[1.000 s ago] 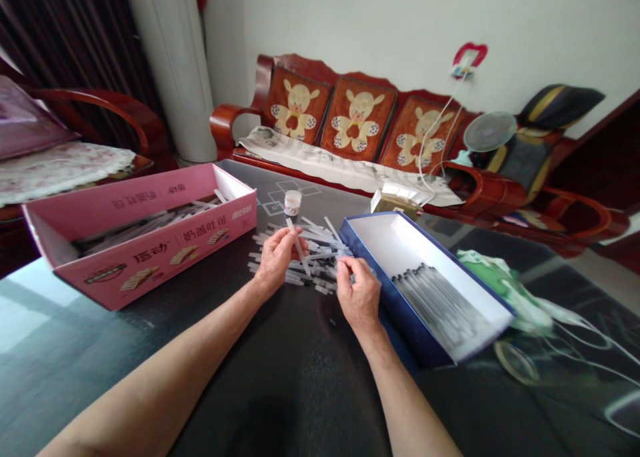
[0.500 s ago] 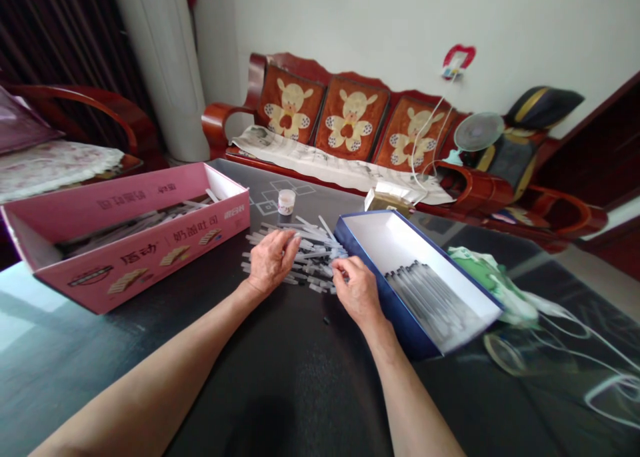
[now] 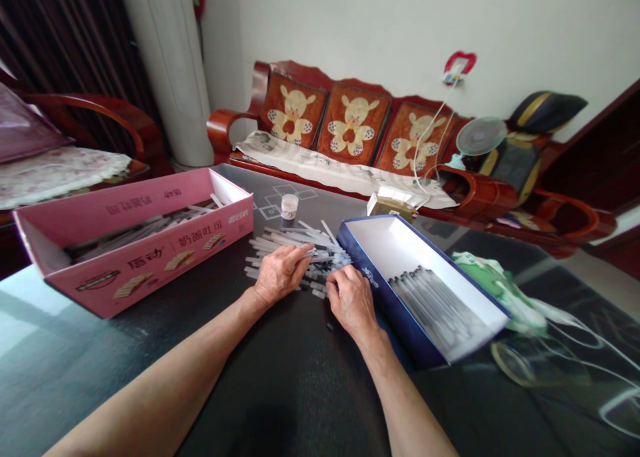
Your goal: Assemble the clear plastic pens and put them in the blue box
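On the dark table lies a loose pile of thin, translucent pen-like tubes (image 3: 270, 242), between two boxes. My left hand (image 3: 283, 273) rests over the pile's near side, its index finger and thumb stretched out and nothing visible held. At the pile's right edge, my right hand (image 3: 353, 300) has its fingers curled and pressed together; whatever is in them is too small or hidden. The blue box (image 3: 373, 283) stands just right of that hand, with a row of dark-tipped tubes (image 3: 433, 303) inside. A small black piece (image 3: 329, 326) lies on the table near my right wrist.
A pink box (image 3: 150, 270) holding more tubes stands at the left. Behind the pile is a small white cup (image 3: 289, 207). A tissue box (image 3: 390, 203), a green-and-white bag (image 3: 485, 280) and white cables (image 3: 595, 337) lie beyond and right of the blue box.
My left hand has moved slightly right over the pile. My right hand has shifted a little down and its fingers curl more. The whole view has moved slightly.
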`<state>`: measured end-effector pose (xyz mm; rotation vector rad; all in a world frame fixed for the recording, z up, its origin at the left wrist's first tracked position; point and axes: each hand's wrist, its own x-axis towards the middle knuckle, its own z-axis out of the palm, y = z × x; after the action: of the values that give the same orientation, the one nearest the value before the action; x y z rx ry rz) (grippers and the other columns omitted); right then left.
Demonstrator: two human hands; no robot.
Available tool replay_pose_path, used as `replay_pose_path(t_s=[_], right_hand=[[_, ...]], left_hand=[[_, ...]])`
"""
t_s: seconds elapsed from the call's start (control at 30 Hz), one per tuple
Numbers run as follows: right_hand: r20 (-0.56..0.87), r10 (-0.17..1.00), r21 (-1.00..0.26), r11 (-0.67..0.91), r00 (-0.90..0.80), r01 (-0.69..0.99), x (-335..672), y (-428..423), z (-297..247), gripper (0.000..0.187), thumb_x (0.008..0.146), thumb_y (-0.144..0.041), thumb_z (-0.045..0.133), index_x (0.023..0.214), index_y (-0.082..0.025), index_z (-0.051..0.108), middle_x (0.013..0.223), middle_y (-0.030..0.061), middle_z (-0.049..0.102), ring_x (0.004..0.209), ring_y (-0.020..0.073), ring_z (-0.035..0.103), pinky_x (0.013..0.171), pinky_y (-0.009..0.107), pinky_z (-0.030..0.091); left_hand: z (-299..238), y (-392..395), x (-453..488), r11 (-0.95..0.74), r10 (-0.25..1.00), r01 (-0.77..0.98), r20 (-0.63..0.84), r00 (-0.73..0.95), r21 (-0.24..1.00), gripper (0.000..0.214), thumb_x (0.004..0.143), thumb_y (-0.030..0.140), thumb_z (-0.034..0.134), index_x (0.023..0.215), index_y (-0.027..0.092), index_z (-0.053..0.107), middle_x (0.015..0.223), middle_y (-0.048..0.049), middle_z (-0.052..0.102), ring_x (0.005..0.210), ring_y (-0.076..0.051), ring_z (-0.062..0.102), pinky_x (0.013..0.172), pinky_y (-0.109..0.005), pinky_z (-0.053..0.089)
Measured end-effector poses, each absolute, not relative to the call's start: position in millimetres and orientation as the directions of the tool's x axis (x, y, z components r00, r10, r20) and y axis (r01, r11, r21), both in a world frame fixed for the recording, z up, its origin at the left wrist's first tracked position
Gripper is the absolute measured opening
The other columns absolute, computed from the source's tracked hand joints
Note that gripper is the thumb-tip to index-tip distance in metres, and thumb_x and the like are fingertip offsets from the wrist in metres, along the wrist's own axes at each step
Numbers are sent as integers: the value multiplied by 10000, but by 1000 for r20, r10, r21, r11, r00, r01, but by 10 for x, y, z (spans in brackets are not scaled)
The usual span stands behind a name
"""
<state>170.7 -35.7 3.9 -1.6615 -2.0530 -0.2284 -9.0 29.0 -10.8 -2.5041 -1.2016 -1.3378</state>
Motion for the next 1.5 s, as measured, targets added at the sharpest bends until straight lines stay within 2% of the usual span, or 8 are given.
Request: replay_pose_path(t_s=[0.27, 0.57, 0.9, 1.07, 1.23, 1.37, 1.43, 1.5], right_hand=[[637, 769, -289, 303, -54, 908, 1705, -295, 40, 141, 918, -182, 416, 898, -189, 555, 832, 47, 624, 814, 196, 572, 767, 304, 373], [590, 799, -250, 316, -115, 915, 1697, -327, 79, 137, 922, -175, 430, 904, -194, 565, 861, 43, 625, 847, 192, 564, 780, 307, 341], [599, 785, -201, 336, -156, 920, 1695, -349, 133, 143, 939, -206, 445, 927, -194, 587, 891, 48, 647, 885, 189, 561, 844, 332, 328], [612, 778, -218, 341, -144, 915, 1643, -371, 153, 132, 921, -238, 490, 951, -195, 611, 926, 61, 653, 911, 204, 562, 880, 362, 348], [752, 658, -341, 327, 47, 881, 1724, -341, 163, 230, 910, -245, 456, 1012, -174, 649, 1039, 112, 599, 1007, 228, 547, 916, 393, 415], [669, 701, -632, 362, 248, 685, 1761, -282, 128, 215, 874, -285, 492, 942, -187, 671, 942, 83, 616, 905, 198, 591, 846, 365, 483], [474, 779, -862, 316, 410, 396, 1744, -248, 112, 192, 813, -322, 588, 943, -193, 647, 865, 45, 640, 807, 172, 617, 756, 333, 517], [197, 839, -970, 241, 506, -20, 1713, -221, 119, 266, 719, -331, 696, 930, -197, 607, 779, 0, 648, 708, 140, 628, 661, 283, 531]], left_hand=[[-95, 285, -81, -752, 579, 607, 698, 422, 256, 277, 953, 245, 376, 1101, 164, 596, 806, -53, 605, 780, -164, 555, 734, -276, 439], [-78, 274, -53, -785, 527, 596, 686, 502, 167, 281, 934, 244, 398, 1096, 180, 618, 841, -65, 611, 778, -187, 497, 753, -342, 376], [61, 184, -30, -784, 465, 620, 635, 617, -30, 297, 931, 305, 419, 1117, 237, 641, 764, -51, 570, 746, -191, 477, 751, -360, 348], [27, 168, 10, -755, 489, 655, 665, 564, -1, 254, 922, 332, 446, 938, 235, 680, 705, -35, 548, 715, -183, 465, 729, -345, 333], [-24, 215, -22, -695, 526, 712, 750, 402, 105, 213, 902, 306, 487, 886, 226, 684, 692, -28, 555, 702, -176, 464, 714, -331, 328], [-34, 237, -44, -694, 513, 711, 772, 375, 116, 200, 905, 295, 499, 960, 221, 677, 733, -33, 576, 728, -183, 460, 723, -335, 339], [-33, 240, -41, -716, 492, 690, 778, 391, 106, 223, 910, 290, 497, 1041, 209, 658, 778, -44, 592, 753, -189, 459, 727, -338, 349], [-30, 236, -27, -757, 458, 648, 776, 435, 84, 264, 916, 265, 481, 1124, 191, 626, 824, -59, 600, 772, -194, 456, 729, -343, 361]])
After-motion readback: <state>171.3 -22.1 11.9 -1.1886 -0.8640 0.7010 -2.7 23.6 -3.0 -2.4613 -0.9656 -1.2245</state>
